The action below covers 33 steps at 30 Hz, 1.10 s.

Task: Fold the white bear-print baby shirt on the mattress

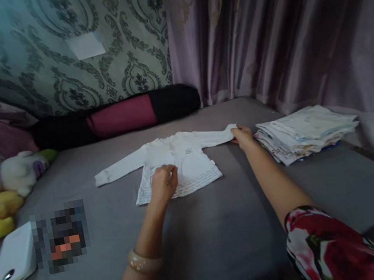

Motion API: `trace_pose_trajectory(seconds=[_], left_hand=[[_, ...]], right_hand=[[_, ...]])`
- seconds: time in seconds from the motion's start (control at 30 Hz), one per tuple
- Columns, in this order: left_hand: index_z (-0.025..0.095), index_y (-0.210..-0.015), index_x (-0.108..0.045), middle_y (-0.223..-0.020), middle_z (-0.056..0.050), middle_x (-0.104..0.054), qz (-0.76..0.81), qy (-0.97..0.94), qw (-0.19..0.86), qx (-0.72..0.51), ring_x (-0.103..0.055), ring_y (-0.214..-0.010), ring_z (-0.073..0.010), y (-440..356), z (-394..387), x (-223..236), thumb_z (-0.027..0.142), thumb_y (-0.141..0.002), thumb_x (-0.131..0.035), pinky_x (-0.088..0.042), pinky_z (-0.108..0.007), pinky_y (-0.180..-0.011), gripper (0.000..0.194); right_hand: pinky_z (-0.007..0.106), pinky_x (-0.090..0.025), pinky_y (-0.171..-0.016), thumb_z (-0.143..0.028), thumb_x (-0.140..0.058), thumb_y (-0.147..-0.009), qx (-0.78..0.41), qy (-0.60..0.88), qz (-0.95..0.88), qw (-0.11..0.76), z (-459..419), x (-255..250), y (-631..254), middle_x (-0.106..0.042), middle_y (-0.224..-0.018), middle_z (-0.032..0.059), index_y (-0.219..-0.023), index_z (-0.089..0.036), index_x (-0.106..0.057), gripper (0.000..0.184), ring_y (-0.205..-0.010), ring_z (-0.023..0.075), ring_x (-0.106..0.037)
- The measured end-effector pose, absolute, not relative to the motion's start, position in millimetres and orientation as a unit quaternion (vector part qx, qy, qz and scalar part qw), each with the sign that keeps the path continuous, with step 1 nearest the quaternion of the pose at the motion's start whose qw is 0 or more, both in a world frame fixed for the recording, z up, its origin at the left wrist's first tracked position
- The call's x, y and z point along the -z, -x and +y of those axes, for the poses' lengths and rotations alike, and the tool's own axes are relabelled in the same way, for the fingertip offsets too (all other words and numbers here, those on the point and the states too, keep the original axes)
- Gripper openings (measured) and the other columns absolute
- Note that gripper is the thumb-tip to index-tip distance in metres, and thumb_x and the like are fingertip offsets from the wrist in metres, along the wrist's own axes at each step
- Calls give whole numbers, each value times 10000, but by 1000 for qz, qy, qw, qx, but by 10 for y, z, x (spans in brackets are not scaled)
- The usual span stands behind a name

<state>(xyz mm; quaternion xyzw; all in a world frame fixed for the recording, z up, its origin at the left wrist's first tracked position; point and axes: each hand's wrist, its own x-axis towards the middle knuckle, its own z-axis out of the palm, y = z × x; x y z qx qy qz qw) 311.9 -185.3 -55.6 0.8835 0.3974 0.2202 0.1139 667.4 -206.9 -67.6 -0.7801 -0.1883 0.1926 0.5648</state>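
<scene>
A small white long-sleeved baby shirt [192, 160] lies spread on the grey bedsheet, its neckline at the far side and both sleeves out to the sides. Small printed lettering runs along its hem, and a little motif sits on the chest. My right hand [243, 137] pinches the cuff of the right-hand sleeve, which lifts slightly at its end. Over the lower left front of the shirt is my left hand [164, 182], fingers curled closed. The back of that hand hides whatever its fingertips hold, if anything.
Right of the shirt stands a stack of folded cloths [308, 130]. A long black-and-maroon bag [121, 117] lies along the wall. At left are plush toys [21, 171], a white power bank [13, 260] with a cable, and a blurred-out object [64, 236]. Curtains [261, 25] hang behind the stack.
</scene>
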Motion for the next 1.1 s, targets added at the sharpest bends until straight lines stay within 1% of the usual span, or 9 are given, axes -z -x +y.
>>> trace_pose_trajectory(seconds=[0.13,0.27,0.4,0.57,0.63,0.73,0.87,0.97,1.1], left_hand=[[173,-955,-674,-923,-83,-686,338,-898,145,-243,-623,-906,-206,-3628,-1439,544,204,-905,-436,-476,-339,-880,245],[145,-1084,-645,-1045,-107,-672,302,-916,171,-199,-605,-1002,-215,-4105,-1087,654,207,-876,-498,-467,-358,-942,261],[132,-1135,-629,-1124,-133,-645,304,-922,165,-175,-569,-1093,-247,-4403,-870,794,286,-877,-537,-419,-399,-1016,314],[203,-1297,-542,-1369,-101,-534,298,-931,160,-137,-442,-1287,-280,-4518,-704,908,453,-860,-573,-297,-421,-1125,505],[234,-1373,-478,-1449,-94,-467,313,-929,168,-105,-373,-1346,-313,-4518,-661,917,537,-860,-550,-260,-447,-1139,600],[255,-1456,-377,-1552,-124,-316,344,-919,184,-50,-231,-1423,-386,-4516,-632,883,673,-828,-508,-213,-510,-1139,766],[288,-1499,-283,-1601,-157,-171,353,-915,195,-3,-77,-1454,-446,-4527,-622,779,794,-763,-462,-133,-616,-1119,911],[283,-1487,-295,-1604,-180,-138,355,-915,190,21,-44,-1449,-475,-4547,-593,706,835,-688,-506,-124,-659,-1095,994],[203,-1414,-406,-1582,-227,-174,359,-916,175,32,-64,-1441,-492,-4596,-529,675,799,-598,-633,-146,-649,-1098,1035]], right_hand=[[249,-566,-548,-137,-625,-708,-240,679,-80,689,-1982,622,-6575,-605,-627,-55,-918,-185,-591,218,-574,115,-613],[235,-573,-573,-99,-659,-686,-293,608,-54,736,-1891,570,-6523,-628,-646,-61,-857,-205,-571,220,-598,110,-630],[265,-590,-632,-84,-602,-710,-388,532,-42,751,-1824,518,-6527,-666,-649,-39,-836,-206,-584,176,-629,131,-658],[362,-590,-795,-105,-577,-675,-465,415,-82,778,-1808,459,-6547,-715,-711,2,-862,-184,-620,208,-746,181,-694],[366,-569,-857,-114,-561,-663,-468,357,-106,801,-1805,432,-6517,-728,-760,13,-890,-179,-630,245,-817,184,-697],[376,-535,-924,-150,-541,-677,-470,288,-152,820,-1780,359,-6415,-740,-854,38,-944,-174,-641,286,-939,195,-685],[391,-524,-942,-181,-517,-731,-481,278,-183,811,-1683,196,-6201,-734,-928,54,-979,-173,-640,277,-1014,198,-663],[385,-531,-934,-188,-521,-757,-507,269,-200,794,-1564,101,-5995,-729,-933,54,-983,-177,-628,250,-1010,189,-660],[372,-529,-946,-171,-547,-756,-534,252,-180,787,-1374,122,-5704,-733,-890,43,-981,-182,-624,238,-985,182,-665]])
